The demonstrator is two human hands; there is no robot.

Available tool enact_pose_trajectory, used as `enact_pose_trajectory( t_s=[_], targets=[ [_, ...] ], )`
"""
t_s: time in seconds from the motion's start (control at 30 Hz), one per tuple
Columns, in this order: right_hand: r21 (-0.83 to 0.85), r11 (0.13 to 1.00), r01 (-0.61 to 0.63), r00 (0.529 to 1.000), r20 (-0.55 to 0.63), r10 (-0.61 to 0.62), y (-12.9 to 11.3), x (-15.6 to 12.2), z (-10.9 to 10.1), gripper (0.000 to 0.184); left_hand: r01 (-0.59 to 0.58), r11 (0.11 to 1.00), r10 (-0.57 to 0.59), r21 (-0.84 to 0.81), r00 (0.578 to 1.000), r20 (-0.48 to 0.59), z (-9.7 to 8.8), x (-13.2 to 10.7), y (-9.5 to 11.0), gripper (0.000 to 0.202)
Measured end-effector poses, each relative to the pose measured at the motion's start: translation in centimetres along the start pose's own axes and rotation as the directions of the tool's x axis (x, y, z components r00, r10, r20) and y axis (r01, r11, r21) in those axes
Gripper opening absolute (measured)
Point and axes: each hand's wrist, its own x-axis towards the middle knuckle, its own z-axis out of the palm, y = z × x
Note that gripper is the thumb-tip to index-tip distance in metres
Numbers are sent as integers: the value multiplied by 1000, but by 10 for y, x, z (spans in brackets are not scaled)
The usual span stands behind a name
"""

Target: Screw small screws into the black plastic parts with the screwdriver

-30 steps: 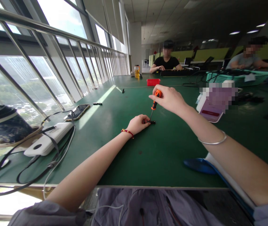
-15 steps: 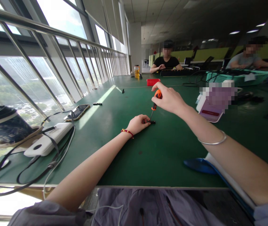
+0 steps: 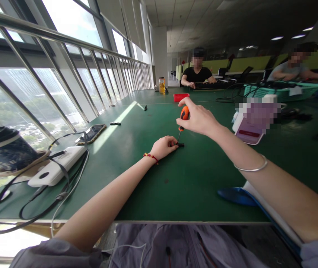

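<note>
My right hand (image 3: 199, 120) is closed round the orange and black handle of a small screwdriver (image 3: 183, 117), held upright with its thin shaft pointing down. The tip rests on a small black part (image 3: 180, 144) lying on the green table (image 3: 153, 175). My left hand (image 3: 163, 146), with a red bead bracelet at the wrist, pinches that black part against the table from the left.
A white power bank (image 3: 55, 167) with black cables, a phone (image 3: 92, 133) and a dark cup (image 3: 1, 149) lie at the left by the window rail. A red tray (image 3: 181, 97), small black parts and a jar (image 3: 162, 85) lie further back. Two people sit at the far end.
My right hand's fingers have shifted round the screwdriver handle, twisting it, and the handle leans slightly left. My left hand and the black part have stayed put.
</note>
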Motion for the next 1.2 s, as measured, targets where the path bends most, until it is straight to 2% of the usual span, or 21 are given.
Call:
enact_pose_trajectory(
  t_s=[0.27,0.37,0.5,0.63,0.77,0.97,1.1,1.2],
  targets=[
    [-5,1000,-23,1000,-7,22,-2,1,-1,26,10,1000,-10,-4,1000,5,-1,-1,3,21],
    [-15,1000,-5,999,33,5,-2,6,-6,40,16,1000,-16,-3,1000,5,-2,-1,4,20],
    [-11,1000,11,990,141,-9,-3,14,-13,33,17,1000,-17,-8,1000,2,-2,-2,4,19],
    [39,999,-17,994,112,13,-5,20,-13,41,21,1000,-21,-10,1000,6,-1,-1,3,19],
    [57,998,-16,997,74,12,-5,21,-10,29,21,1000,-21,-11,1000,7,-1,0,2,20],
    [59,998,-34,988,150,25,0,19,-12,36,4,1000,-4,-10,1000,1,-1,0,2,20],
    [14,1000,15,995,95,-16,0,18,-11,28,8,1000,-8,-11,1000,4,-1,-1,2,20],
    [-11,1000,6,996,89,-5,-2,18,-9,25,11,1000,-11,-13,1000,3,-1,-1,2,20]
  ],
)
